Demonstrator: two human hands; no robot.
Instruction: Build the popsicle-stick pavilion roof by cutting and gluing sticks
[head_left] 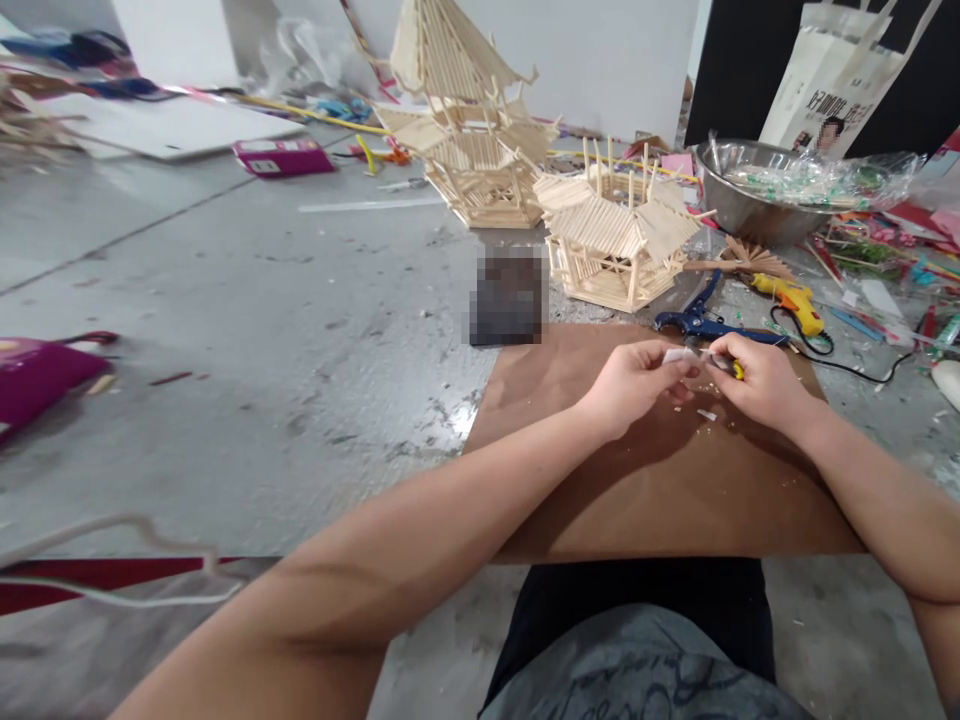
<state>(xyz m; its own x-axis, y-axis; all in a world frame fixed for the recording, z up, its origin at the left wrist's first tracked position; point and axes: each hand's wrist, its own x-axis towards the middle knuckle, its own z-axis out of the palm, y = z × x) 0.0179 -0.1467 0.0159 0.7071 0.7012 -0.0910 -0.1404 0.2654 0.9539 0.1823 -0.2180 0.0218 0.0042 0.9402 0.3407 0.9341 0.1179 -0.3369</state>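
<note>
My left hand pinches a small white piece above a brown sheet. Close to its right, my right hand is closed on a small tool with a yellow handle, whose tip meets the white piece. Small white scraps lie on the sheet below the hands. Just beyond them rests a blue tool, with a yellow glue gun to its right.
Two wooden-stick pavilion models, one tall and one low, stand behind the sheet. A dark blurred object is left of the low one. A metal bowl sits at the back right; purple boxes are at left.
</note>
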